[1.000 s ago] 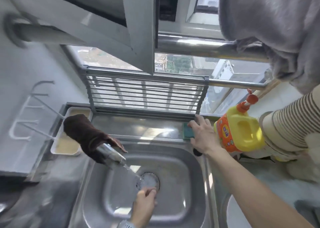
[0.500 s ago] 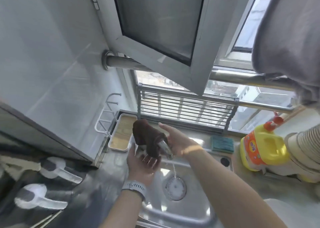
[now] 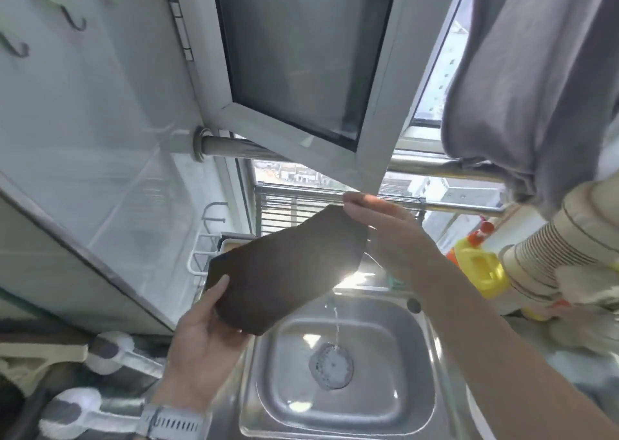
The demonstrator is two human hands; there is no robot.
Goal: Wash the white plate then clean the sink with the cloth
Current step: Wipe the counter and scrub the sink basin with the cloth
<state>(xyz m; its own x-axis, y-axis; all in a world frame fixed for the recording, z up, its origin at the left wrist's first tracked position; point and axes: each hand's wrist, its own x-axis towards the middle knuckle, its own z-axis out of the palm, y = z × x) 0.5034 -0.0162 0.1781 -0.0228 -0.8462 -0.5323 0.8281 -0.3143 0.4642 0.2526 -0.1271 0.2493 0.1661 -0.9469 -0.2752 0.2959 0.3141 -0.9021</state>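
Note:
A dark brown cloth (image 3: pixel 284 268) is stretched flat in the air above the steel sink (image 3: pixel 375 402). My left hand (image 3: pixel 201 339) pinches its lower left edge with the thumb on top. My right hand (image 3: pixel 385 232) holds its upper right corner. A thin stream of water (image 3: pixel 336 319) falls onto the round drain strainer (image 3: pixel 331 366). The tap is hidden behind the cloth. No white plate is clearly in view.
An open window sash (image 3: pixel 301 71) hangs just above my hands. A yellow detergent bottle (image 3: pixel 479 265) and a stack of paper cups (image 3: pixel 552 248) stand right of the sink. A grey cloth (image 3: pixel 536 88) hangs top right. A wire rack (image 3: pixel 207 238) is on the left wall.
The cloth came off the tap, where it was draped, and both hands have lifted and spread it out. The view tilted further upward.

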